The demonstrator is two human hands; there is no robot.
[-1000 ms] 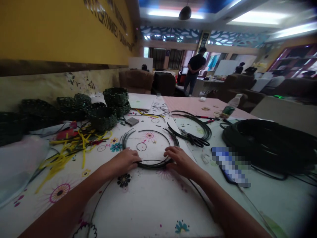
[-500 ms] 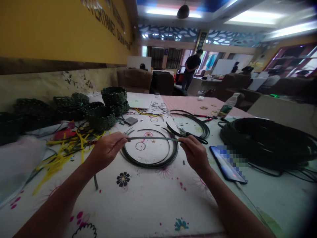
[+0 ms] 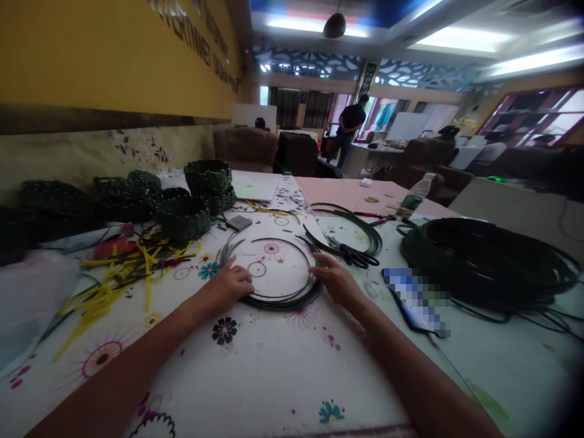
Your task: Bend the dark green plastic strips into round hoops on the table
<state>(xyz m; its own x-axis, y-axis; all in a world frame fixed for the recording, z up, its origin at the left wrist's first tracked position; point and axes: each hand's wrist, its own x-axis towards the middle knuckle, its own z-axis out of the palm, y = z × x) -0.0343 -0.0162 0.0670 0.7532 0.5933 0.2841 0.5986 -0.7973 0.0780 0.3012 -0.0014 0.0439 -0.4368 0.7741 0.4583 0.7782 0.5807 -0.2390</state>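
A loose ring of thin dark green strips (image 3: 285, 304) lies on the flowered tablecloth in front of me, with several strip ends spread at its top. My left hand (image 3: 232, 283) is on its left side, fingers bent over the strips and thumb tucked out of sight. Across from it, my right hand (image 3: 334, 278) grips the ring's right edge between fingers and thumb. The black-handled scissors (image 3: 358, 255) rest just beyond my right hand, beside a second loop of green strips (image 3: 374, 234).
Woven dark green baskets (image 3: 185, 216) stand at the left behind yellow strips (image 3: 132, 283). To the right are a phone (image 3: 413, 304), a big dark coil (image 3: 483, 261) and a plastic bottle (image 3: 415, 196). A small grey box (image 3: 239, 223) sits beyond the ring. A person (image 3: 350, 128) stands far back.
The single strip stretched between my hands is no longer held up. Both hands have come down and closer together onto the ring. The scissors now show more fully.
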